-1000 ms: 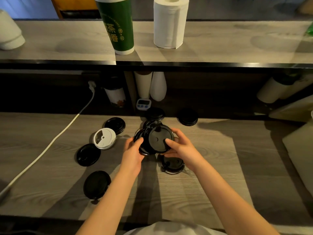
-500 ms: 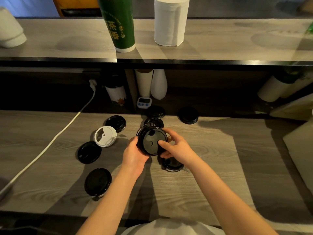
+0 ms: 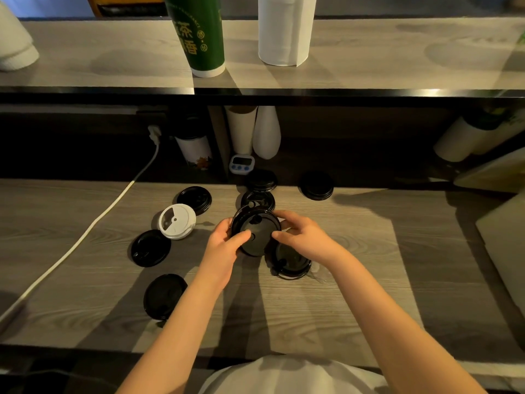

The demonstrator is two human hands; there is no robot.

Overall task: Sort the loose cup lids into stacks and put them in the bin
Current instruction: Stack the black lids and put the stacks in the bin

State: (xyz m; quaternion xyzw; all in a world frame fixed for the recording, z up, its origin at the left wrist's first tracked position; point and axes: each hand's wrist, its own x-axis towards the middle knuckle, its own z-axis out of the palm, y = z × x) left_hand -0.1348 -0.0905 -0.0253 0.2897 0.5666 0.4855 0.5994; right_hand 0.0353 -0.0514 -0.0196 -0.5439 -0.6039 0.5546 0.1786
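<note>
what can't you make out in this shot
Head view only:
Bin: not in frame at all.
Held black lid: one or several nested, unclear; left hand and right hand cover its rim.
Lid on the counter below it: partly behind the right hand.
Rear lids: in shelf shadow, stack height unreadable.
Green cup: top cut off by frame edge.

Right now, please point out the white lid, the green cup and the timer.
white lid (image 3: pixel 177 221), head view, flat top.
green cup (image 3: pixel 199 35), head view, printed side.
timer (image 3: pixel 241 164), head view, front face.
</note>
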